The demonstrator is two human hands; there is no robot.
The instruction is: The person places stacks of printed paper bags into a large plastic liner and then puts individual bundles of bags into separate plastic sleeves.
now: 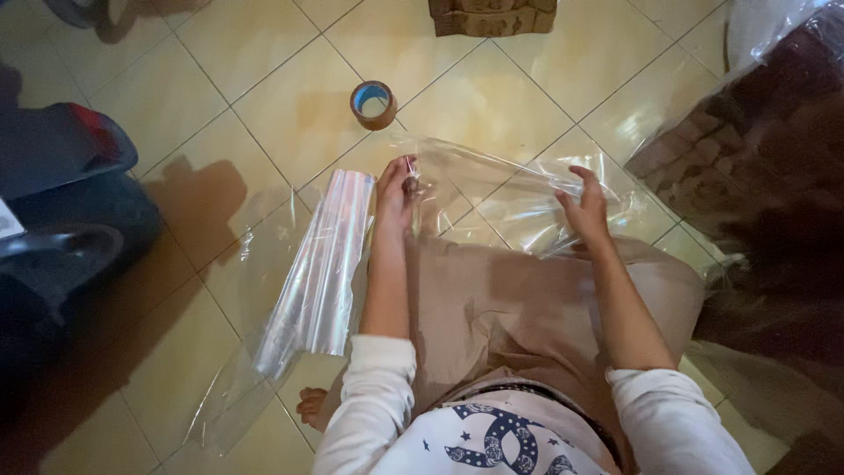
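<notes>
The small thing pinched in the left hand (397, 189) is too small and blurred to tell, and the edges of the clear plastic sheet (492, 189) are hard to follow where it lies over the floor (290, 105) and the lap. The cardboard box (492, 16) is cut off by the top edge, and the dark vehicle part (61, 202) by the left edge. At the right, the brown things inside the plastic bag (747, 132) are blurred and cut off.
</notes>
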